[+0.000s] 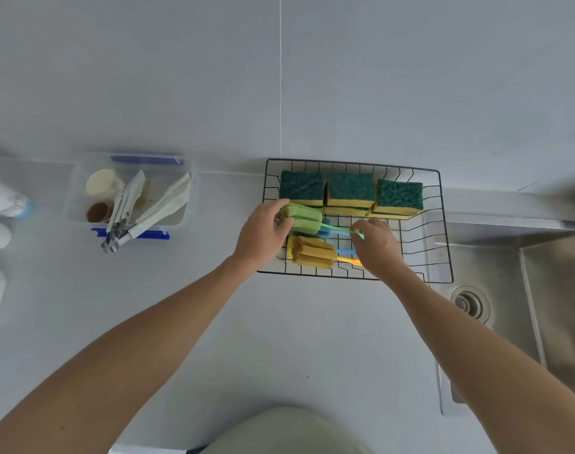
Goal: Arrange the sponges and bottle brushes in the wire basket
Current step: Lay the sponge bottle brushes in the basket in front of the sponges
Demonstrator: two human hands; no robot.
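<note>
The wire basket (440, 224) on the worktop (279, 339) holds green-topped yellow sponges (351, 191) in a row just beyond both hands, and a yellow bottle brush (314, 255) lying between them. The left hand (263, 235) grips the foam head of the green bottle brush (301, 217) — its long axis runs sideways, handle toward the right hand (378, 245), whose grip pinches it. Well left of the left hand, a clear tub (130, 191) holds tongs.
</note>
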